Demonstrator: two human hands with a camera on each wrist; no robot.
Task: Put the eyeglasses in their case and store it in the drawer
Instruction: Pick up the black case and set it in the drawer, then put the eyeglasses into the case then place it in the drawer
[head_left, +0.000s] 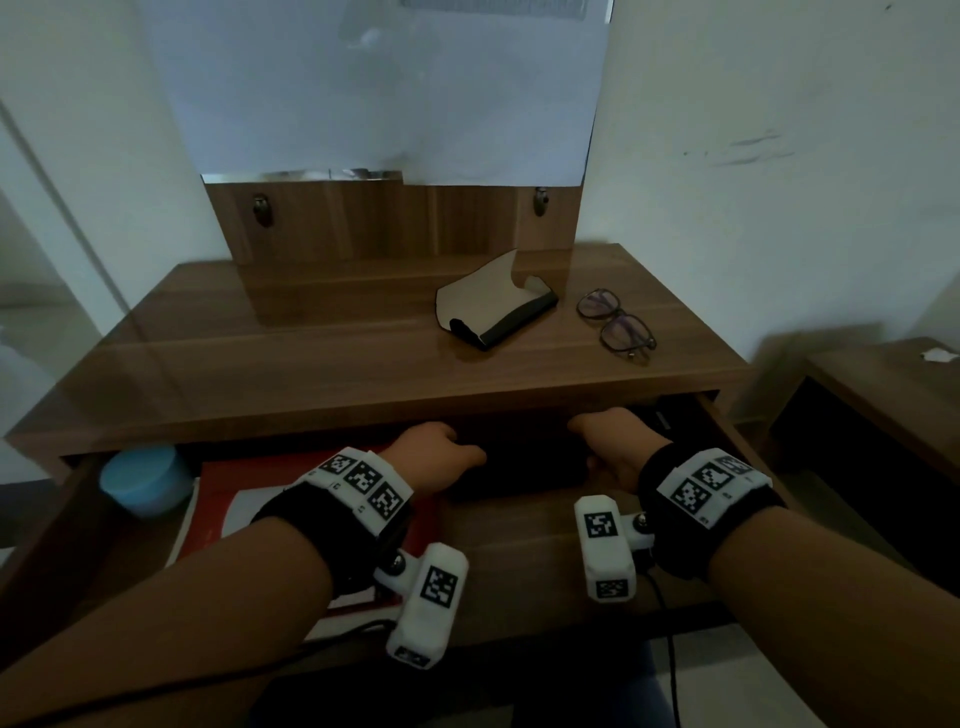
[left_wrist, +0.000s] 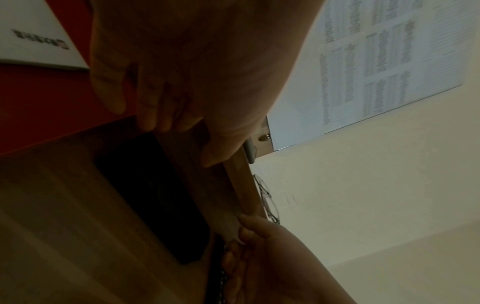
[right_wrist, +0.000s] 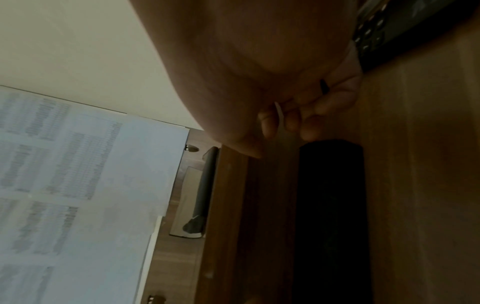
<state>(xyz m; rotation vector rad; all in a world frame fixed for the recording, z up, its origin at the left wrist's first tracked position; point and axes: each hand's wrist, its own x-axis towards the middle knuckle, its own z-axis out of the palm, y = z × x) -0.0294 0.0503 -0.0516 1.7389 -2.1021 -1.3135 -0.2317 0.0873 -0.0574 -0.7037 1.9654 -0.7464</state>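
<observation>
The eyeglasses (head_left: 615, 325) lie on the wooden desk top at the right, also edge-on in the left wrist view (left_wrist: 269, 201). Left of them lies their case (head_left: 493, 306), open, black outside and pale inside, lid tipped back (right_wrist: 197, 195). Below the desk top the drawer (head_left: 519, 561) stands pulled out. Both hands reach into it under the desk edge. My left hand (head_left: 441, 454) has its fingers curled at the left end of a black oblong thing (head_left: 514, 467) on the drawer bottom. My right hand (head_left: 613, 447) curls at its right end (right_wrist: 330, 185).
In the drawer a blue round tub (head_left: 145, 480) sits at the far left beside a red folder (head_left: 249, 470) with white paper on it. A dark device with buttons (right_wrist: 389, 30) lies at the right back. A paper-covered mirror (head_left: 389, 88) rises behind the desk. A low side table (head_left: 883, 395) stands at the right.
</observation>
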